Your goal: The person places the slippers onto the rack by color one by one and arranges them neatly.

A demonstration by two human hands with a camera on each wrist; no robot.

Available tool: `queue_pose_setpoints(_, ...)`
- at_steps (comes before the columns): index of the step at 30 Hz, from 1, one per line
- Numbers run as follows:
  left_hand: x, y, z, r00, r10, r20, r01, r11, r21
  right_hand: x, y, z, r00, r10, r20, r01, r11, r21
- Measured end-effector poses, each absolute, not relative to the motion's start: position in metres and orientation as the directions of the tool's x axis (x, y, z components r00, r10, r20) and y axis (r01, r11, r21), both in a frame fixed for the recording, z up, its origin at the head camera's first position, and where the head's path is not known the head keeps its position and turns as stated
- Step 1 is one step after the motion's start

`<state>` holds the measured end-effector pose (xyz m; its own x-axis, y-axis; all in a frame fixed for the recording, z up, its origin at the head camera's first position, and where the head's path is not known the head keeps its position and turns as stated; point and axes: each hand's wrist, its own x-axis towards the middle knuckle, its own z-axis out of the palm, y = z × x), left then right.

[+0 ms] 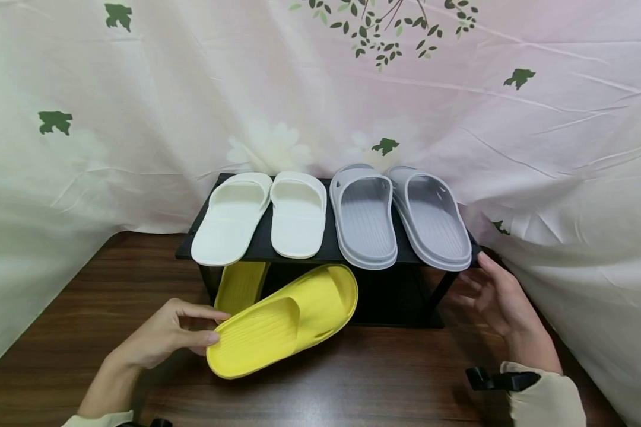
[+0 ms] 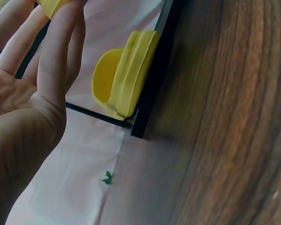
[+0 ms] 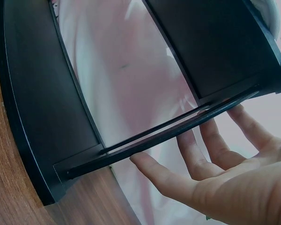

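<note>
My left hand (image 1: 160,335) pinches the heel end of a yellow slipper (image 1: 320,311) between thumb and fingers. This slipper lies slanted in front of a black two-tier shoe rack (image 1: 263,240), its toe pointing right and away. A second yellow slipper (image 1: 240,284) sits on the lower tier at the left, partly hidden behind the first; the left wrist view shows its rounded toe (image 2: 105,79). At the rack's right end is my right hand (image 1: 504,302), thumb at the upper shelf's corner. Its spread fingertips touch the side bar (image 3: 168,133) in the right wrist view.
On the upper tier stand a pair of white slippers (image 1: 299,219) at left and a pair of grey slippers (image 1: 368,219) at right. A printed cloth (image 1: 165,118) hangs behind and beside the rack. Everything rests on a dark wooden table (image 1: 374,379).
</note>
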<state>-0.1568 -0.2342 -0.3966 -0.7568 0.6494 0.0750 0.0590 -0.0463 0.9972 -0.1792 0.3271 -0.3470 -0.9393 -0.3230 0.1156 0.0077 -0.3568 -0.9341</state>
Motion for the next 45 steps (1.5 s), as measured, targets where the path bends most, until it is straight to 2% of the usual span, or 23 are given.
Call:
queue_pose_setpoints(15,-0.159,-0.217,-0.399,-0.837,0.548,0.002,0.028,0.039,0.999,-0.180,0.326,-0.346,-0.938,-0.326,0.116,0.003,-0.343,-0.939)
queue_pose_setpoints(23,-0.160,-0.206,-0.400,-0.908,0.408,-0.093,-0.057,0.099,0.993,-0.179,0.327,-0.346,-0.938,-0.326,0.118,0.004,-0.350,-0.937)
queue_pose_setpoints(37,-0.160,-0.187,-0.399,-0.959,0.242,-0.149,-0.147,0.028,0.989,-0.179,0.328,-0.347,-0.938,-0.325,0.124,-0.003,-0.348,-0.937)
queue_pose_setpoints(45,-0.156,-0.168,-0.399,-0.972,0.102,-0.213,-0.221,-0.075,0.972,-0.179,0.328,-0.347,-0.937,-0.327,0.123,-0.001,-0.349,-0.937)
